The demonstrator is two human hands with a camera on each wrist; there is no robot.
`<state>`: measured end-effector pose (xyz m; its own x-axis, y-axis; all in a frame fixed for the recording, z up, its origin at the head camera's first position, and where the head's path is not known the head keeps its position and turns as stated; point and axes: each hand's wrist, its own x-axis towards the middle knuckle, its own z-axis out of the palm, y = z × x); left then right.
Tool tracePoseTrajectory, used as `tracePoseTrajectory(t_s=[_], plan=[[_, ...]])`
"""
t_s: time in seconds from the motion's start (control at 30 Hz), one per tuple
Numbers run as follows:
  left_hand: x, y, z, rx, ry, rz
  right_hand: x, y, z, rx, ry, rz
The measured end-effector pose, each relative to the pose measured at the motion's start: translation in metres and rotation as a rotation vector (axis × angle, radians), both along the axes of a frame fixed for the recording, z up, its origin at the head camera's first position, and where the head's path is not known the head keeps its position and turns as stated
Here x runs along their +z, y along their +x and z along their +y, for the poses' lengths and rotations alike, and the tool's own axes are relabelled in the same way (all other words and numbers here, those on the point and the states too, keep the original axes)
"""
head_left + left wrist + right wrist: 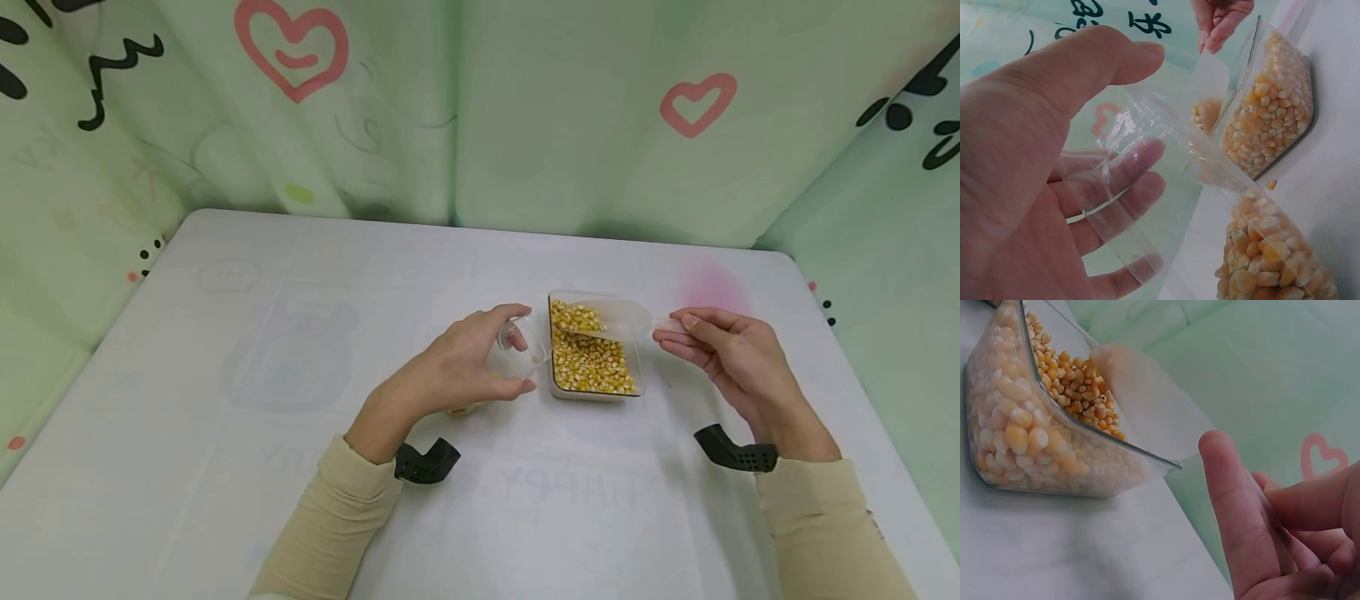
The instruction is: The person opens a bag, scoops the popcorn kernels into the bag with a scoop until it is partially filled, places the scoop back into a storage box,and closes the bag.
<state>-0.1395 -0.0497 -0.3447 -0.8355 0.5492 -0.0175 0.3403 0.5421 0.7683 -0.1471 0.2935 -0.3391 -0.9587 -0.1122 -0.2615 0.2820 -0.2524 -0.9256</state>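
My left hand (453,362) curves its thumb and fingers around the mouth of a clear plastic bag (1141,125). Yellow corn kernels (1260,256) fill the bag's lower part. To its right stands a clear rectangular container (600,397) of corn kernels (588,362). With thumb and fingers, my right hand (738,358) pinches the handle of a translucent white scoop (1154,412) from the container's right side. The scoop's blade (626,317) lies over the container and has kernels on it. In the right wrist view, the fingers hide most of the handle.
One loose kernel (1272,184) lies on the white tabletop (225,500) between bag and container. A pale green curtain (555,150) with drawn hearts encloses the back and sides. Black wrist straps (427,462) sit on both wrists.
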Motion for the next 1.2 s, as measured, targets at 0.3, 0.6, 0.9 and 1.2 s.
tracePoseTrajectory(t_s=[0.3,0.6,0.9,1.2], plan=[[-0.001,0.0,0.001,0.005,-0.005,-0.001,-0.006,0.0,0.005,0.009,-0.128,-0.008],[-0.001,0.0,0.001,0.0,0.011,0.0,-0.008,0.0,0.008,-0.005,-0.169,-0.016],[-0.002,0.0,0.002,-0.007,0.01,0.008,-0.002,0.002,0.012,-0.007,-0.216,-0.022],[-0.002,0.0,0.001,-0.003,0.003,0.003,0.014,0.004,0.008,-0.011,-0.214,0.017]])
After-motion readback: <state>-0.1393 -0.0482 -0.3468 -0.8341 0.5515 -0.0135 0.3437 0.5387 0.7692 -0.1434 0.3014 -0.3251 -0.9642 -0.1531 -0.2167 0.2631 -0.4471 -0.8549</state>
